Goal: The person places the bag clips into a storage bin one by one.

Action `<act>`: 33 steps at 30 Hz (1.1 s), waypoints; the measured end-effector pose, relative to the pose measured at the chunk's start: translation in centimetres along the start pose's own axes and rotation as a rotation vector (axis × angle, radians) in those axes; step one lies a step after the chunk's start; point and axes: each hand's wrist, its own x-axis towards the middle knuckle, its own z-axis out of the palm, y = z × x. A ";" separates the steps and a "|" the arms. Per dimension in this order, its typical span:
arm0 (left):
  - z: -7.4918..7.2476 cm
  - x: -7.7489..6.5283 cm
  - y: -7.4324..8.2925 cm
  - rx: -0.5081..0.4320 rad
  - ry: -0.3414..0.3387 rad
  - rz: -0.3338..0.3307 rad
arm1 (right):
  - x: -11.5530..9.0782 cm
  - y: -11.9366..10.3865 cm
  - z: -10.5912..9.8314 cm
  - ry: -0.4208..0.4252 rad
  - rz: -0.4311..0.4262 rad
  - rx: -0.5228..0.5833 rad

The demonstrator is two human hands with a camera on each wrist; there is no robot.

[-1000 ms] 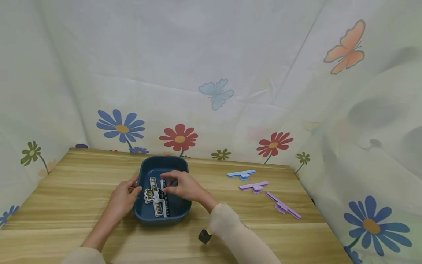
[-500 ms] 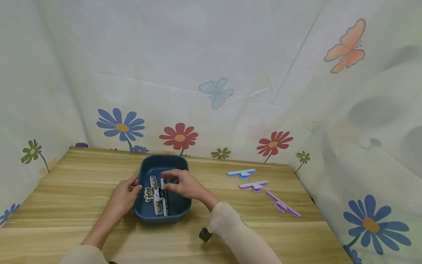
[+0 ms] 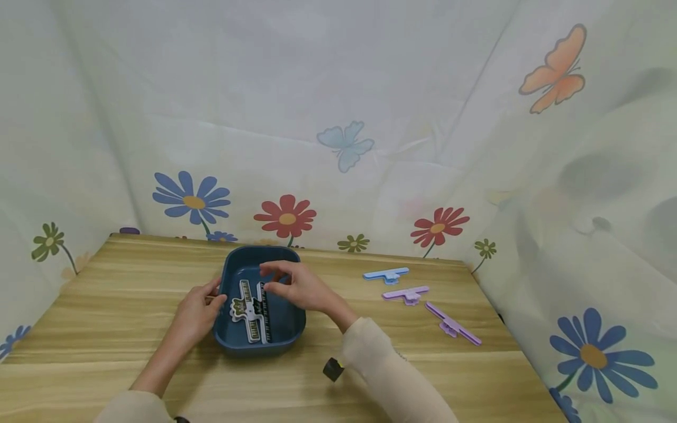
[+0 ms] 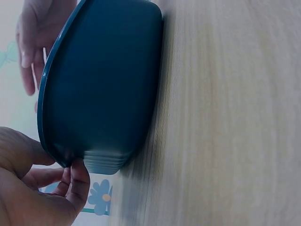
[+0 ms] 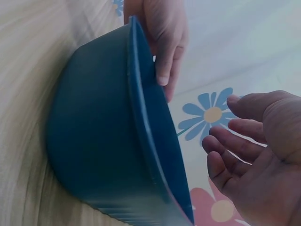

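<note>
A dark blue plastic basin stands on the wooden table. My left hand pinches its left rim, thumb on the inside and fingers outside, as the left wrist view also shows. Two black-and-white patterned sealing clips lie side by side in the basin: one clip on the left, the other clip on its right. Over the basin's right side hovers my right hand, thumb and forefinger apart. The right wrist view shows this right hand with loosely bent fingers and nothing between them, above the rim.
To the right of the basin lie a light blue clip, a purple clip and a second purple clip, set at a slant. A small black block shows beside the right sleeve. Flower-printed cloth borders the table.
My right hand has let go of the right-hand patterned clip and risen slightly, its thumb and forefinger spreading. The left hand stays on the rim.
</note>
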 end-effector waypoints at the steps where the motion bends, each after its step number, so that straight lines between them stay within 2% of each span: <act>1: 0.0 0.0 0.0 -0.002 0.000 -0.001 | 0.0 -0.1 -0.1 0.002 0.000 0.000; 16: -0.1 -0.1 0.2 0.004 -0.001 0.006 | -1.8 0.1 -2.1 0.054 0.059 0.036; 33: -0.1 0.1 0.1 -0.002 -0.009 -0.019 | -5.1 1.4 -5.7 0.186 0.093 0.057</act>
